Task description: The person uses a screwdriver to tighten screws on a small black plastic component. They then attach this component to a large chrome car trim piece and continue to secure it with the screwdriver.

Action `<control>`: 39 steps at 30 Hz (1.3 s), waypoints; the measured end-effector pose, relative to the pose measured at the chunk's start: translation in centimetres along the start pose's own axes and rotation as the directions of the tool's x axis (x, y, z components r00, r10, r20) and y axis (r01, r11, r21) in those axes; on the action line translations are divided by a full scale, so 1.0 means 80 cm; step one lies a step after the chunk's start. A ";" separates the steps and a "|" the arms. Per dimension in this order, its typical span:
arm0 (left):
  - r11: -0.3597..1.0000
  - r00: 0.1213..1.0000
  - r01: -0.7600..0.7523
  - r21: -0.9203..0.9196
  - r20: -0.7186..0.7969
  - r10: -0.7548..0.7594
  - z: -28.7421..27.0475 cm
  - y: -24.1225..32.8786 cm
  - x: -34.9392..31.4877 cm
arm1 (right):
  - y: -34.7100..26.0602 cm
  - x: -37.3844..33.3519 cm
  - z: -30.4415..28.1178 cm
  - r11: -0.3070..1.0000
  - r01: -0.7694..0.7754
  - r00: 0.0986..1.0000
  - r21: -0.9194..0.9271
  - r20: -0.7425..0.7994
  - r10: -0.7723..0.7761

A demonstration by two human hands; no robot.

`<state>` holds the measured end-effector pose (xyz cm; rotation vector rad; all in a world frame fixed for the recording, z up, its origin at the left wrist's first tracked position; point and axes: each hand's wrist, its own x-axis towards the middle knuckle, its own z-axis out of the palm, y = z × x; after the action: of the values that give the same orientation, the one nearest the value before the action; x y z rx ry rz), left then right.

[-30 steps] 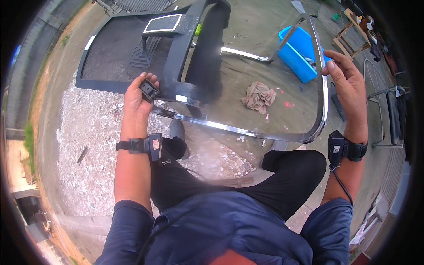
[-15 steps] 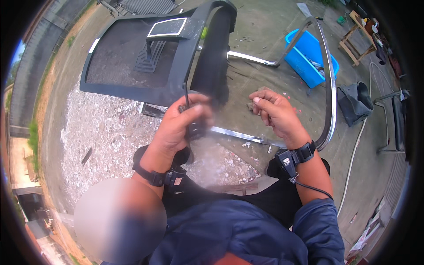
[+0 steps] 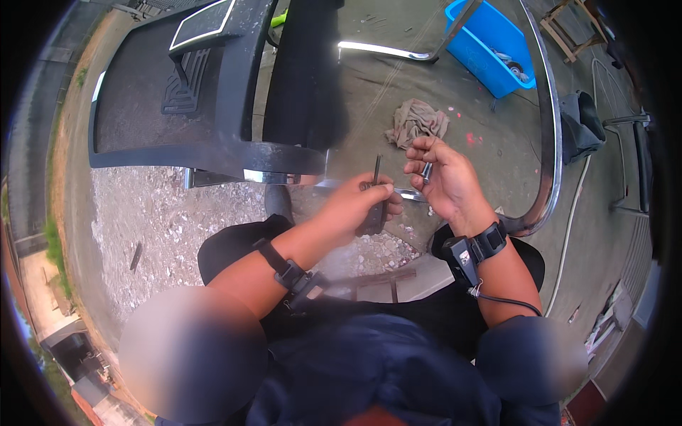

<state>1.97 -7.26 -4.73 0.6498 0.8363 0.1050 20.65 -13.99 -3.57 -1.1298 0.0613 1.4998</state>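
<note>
My left hand (image 3: 368,199) grips a dark hand tool (image 3: 374,217) with a thin rod standing up from it; it looks like a folding hex key set, but I cannot be sure. Just to the right, my right hand (image 3: 444,174) is palm up with curled fingers around a small shiny metal bolt (image 3: 427,172). An office chair lies tipped over in front of me, its dark mesh back (image 3: 142,92) to the left. Its bent chrome tube frame (image 3: 550,142) runs around to the right. A crumpled greyish rag (image 3: 418,122) lies beyond my right hand.
A blue plastic bin (image 3: 490,53) with metal parts inside stands at the far right. Near it are a wooden stool (image 3: 572,28) and a dark bucket-like container (image 3: 581,128). Pale chips (image 3: 170,213) cover the ground at left. A pale hose (image 3: 570,227) runs along the right.
My left hand has moved right with the dark tool, close to my right hand. The bolt now shows in my right hand, and the rag is in plain sight. The view has shifted.
</note>
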 end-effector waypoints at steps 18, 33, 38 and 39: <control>0.994 0.982 0.051 -0.093 -0.174 -0.067 -0.002 -0.013 -0.006 | 0.010 -0.009 -0.003 0.995 0.058 0.995 -0.082 0.080 -0.052; 0.988 0.986 -0.012 -0.151 -0.167 -0.014 -0.013 -0.010 -0.026 | 0.012 -0.008 0.019 0.977 0.080 0.988 -0.196 0.145 -0.052; 0.994 0.984 -0.037 -0.105 -0.176 0.018 -0.015 -0.011 -0.039 | 0.015 -0.001 0.018 0.949 0.087 0.990 -0.303 0.136 -0.047; 0.996 0.984 -0.040 -0.079 -0.179 0.025 -0.016 -0.011 -0.040 | 0.015 0.002 0.017 0.936 0.096 0.989 -0.338 0.140 -0.051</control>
<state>-1.26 -8.38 -3.77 0.5817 0.9882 0.2285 18.90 -13.42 -3.57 -1.2920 -0.3423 1.5499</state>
